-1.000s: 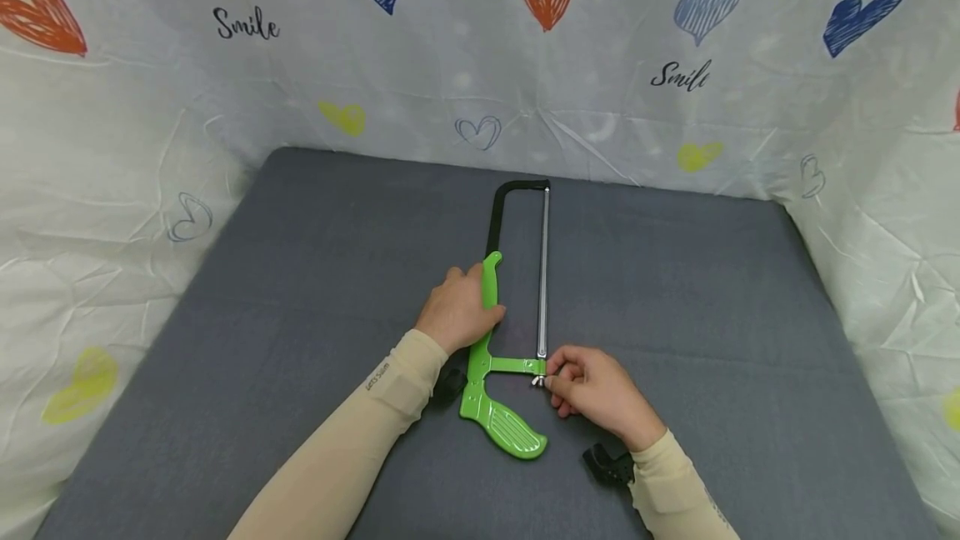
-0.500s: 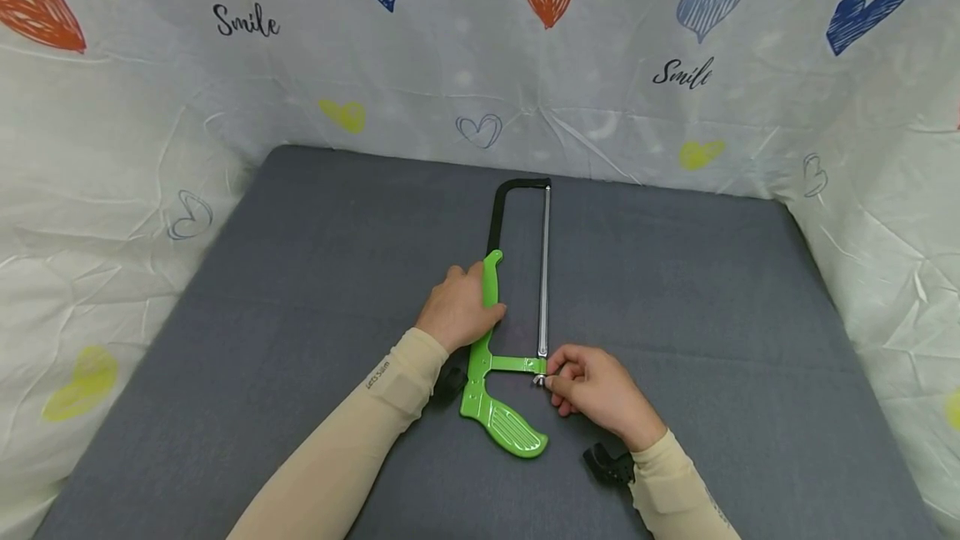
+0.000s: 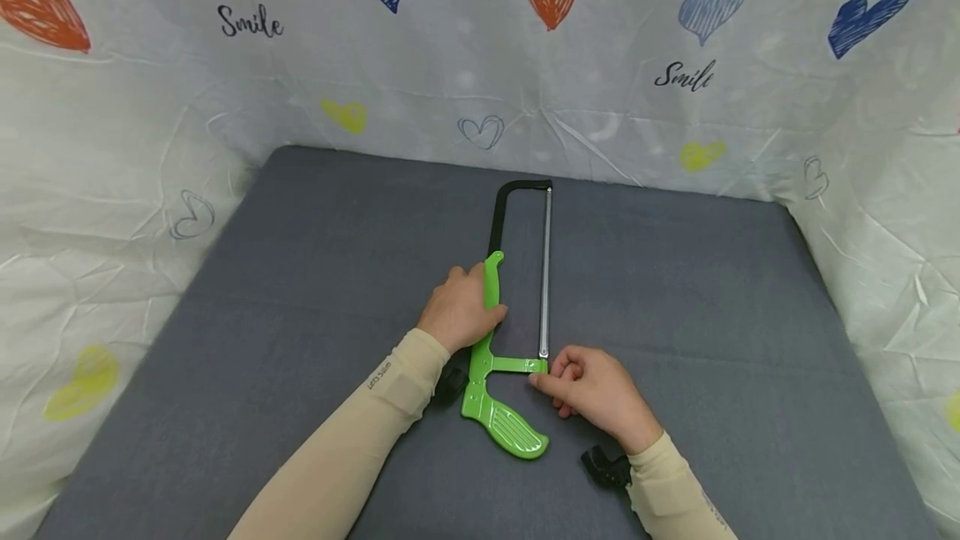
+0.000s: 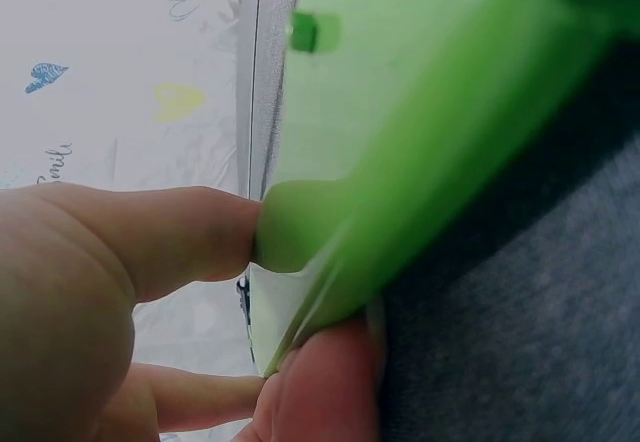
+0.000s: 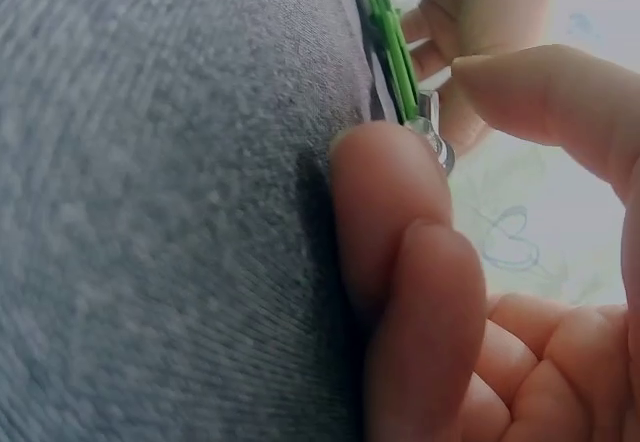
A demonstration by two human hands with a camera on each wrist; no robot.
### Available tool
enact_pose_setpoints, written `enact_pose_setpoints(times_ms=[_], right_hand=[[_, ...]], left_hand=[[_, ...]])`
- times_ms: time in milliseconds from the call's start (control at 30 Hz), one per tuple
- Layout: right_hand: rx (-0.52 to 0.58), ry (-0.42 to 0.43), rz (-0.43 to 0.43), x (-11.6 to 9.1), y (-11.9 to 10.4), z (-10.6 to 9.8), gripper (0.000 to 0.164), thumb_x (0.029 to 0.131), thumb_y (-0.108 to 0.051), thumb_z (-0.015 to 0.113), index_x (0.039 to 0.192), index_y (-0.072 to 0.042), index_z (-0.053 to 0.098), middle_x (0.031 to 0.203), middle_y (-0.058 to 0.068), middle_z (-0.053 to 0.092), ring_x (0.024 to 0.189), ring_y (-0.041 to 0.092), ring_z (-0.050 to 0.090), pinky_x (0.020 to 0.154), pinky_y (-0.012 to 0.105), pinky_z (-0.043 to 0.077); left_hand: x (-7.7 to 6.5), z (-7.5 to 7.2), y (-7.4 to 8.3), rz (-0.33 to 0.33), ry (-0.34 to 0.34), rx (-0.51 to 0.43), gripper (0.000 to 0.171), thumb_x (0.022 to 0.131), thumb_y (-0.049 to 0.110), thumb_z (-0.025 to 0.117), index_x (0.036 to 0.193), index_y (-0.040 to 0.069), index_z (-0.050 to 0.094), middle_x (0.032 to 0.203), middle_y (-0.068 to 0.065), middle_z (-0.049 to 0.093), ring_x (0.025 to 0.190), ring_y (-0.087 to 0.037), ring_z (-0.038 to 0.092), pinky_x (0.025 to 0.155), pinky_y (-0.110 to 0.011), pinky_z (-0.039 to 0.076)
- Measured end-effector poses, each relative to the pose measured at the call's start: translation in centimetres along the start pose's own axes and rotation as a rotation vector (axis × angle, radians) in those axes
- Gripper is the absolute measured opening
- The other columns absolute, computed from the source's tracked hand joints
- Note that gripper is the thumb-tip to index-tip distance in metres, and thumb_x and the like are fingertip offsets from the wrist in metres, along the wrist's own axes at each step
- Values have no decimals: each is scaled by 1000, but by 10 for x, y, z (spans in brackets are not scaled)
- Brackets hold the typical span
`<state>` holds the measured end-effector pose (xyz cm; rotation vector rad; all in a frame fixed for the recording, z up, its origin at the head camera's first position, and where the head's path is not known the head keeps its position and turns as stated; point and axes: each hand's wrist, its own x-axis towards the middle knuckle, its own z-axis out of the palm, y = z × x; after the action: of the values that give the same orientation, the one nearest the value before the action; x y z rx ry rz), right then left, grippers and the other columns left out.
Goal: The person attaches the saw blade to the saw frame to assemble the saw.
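Note:
A hacksaw (image 3: 478, 365) with a green handle and a black front bow lies on the grey cloth, its silver blade (image 3: 545, 273) on the right side. My left hand (image 3: 459, 311) grips the green upper part of its frame, thumb across the top. At the lower end of the blade, my right hand (image 3: 600, 390) has its curled fingers and thumb about a small metal wing nut (image 5: 434, 142). A finger lies against the nut in the right wrist view, with the thumb tip just past its other side. From the head view, the thumb hides the nut.
The grey cloth-covered table (image 3: 712, 298) spreads around the saw. A white curtain (image 3: 420, 65) printed with hearts and "Smile" hangs behind and at both sides. A black wrist-camera mount (image 3: 606, 467) sits below the right wrist.
My right thumb has moved left across the wing nut, which now lies hidden beneath it in the head view. My left hand keeps its grip on the hacksaw, which stays in place.

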<state>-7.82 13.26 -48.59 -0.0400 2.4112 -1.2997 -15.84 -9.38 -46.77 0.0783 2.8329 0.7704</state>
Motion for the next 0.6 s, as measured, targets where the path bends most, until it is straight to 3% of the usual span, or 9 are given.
enact_pose_setpoints(times_ms=[167,600], right_hand=[[-31,26,1,0,0,2,40,87,-45,90,79,-15,65,59,-2,65,56,16,69,58,31,53],[-80,45,-20,2,2,4,34,89,-42,89,77,-18,67,59,-5,65,55,14,68,55,30,49]], left_hand=[[0,0,0,-2,-4,-3,81,100,36,76,164,-2,41,146,-31,56,113,-47,70,93,-55,60],[1,-1,0,3,0,1,81,101,35,75,164,-2,41,144,-31,57,111,-48,70,92,-55,61]])
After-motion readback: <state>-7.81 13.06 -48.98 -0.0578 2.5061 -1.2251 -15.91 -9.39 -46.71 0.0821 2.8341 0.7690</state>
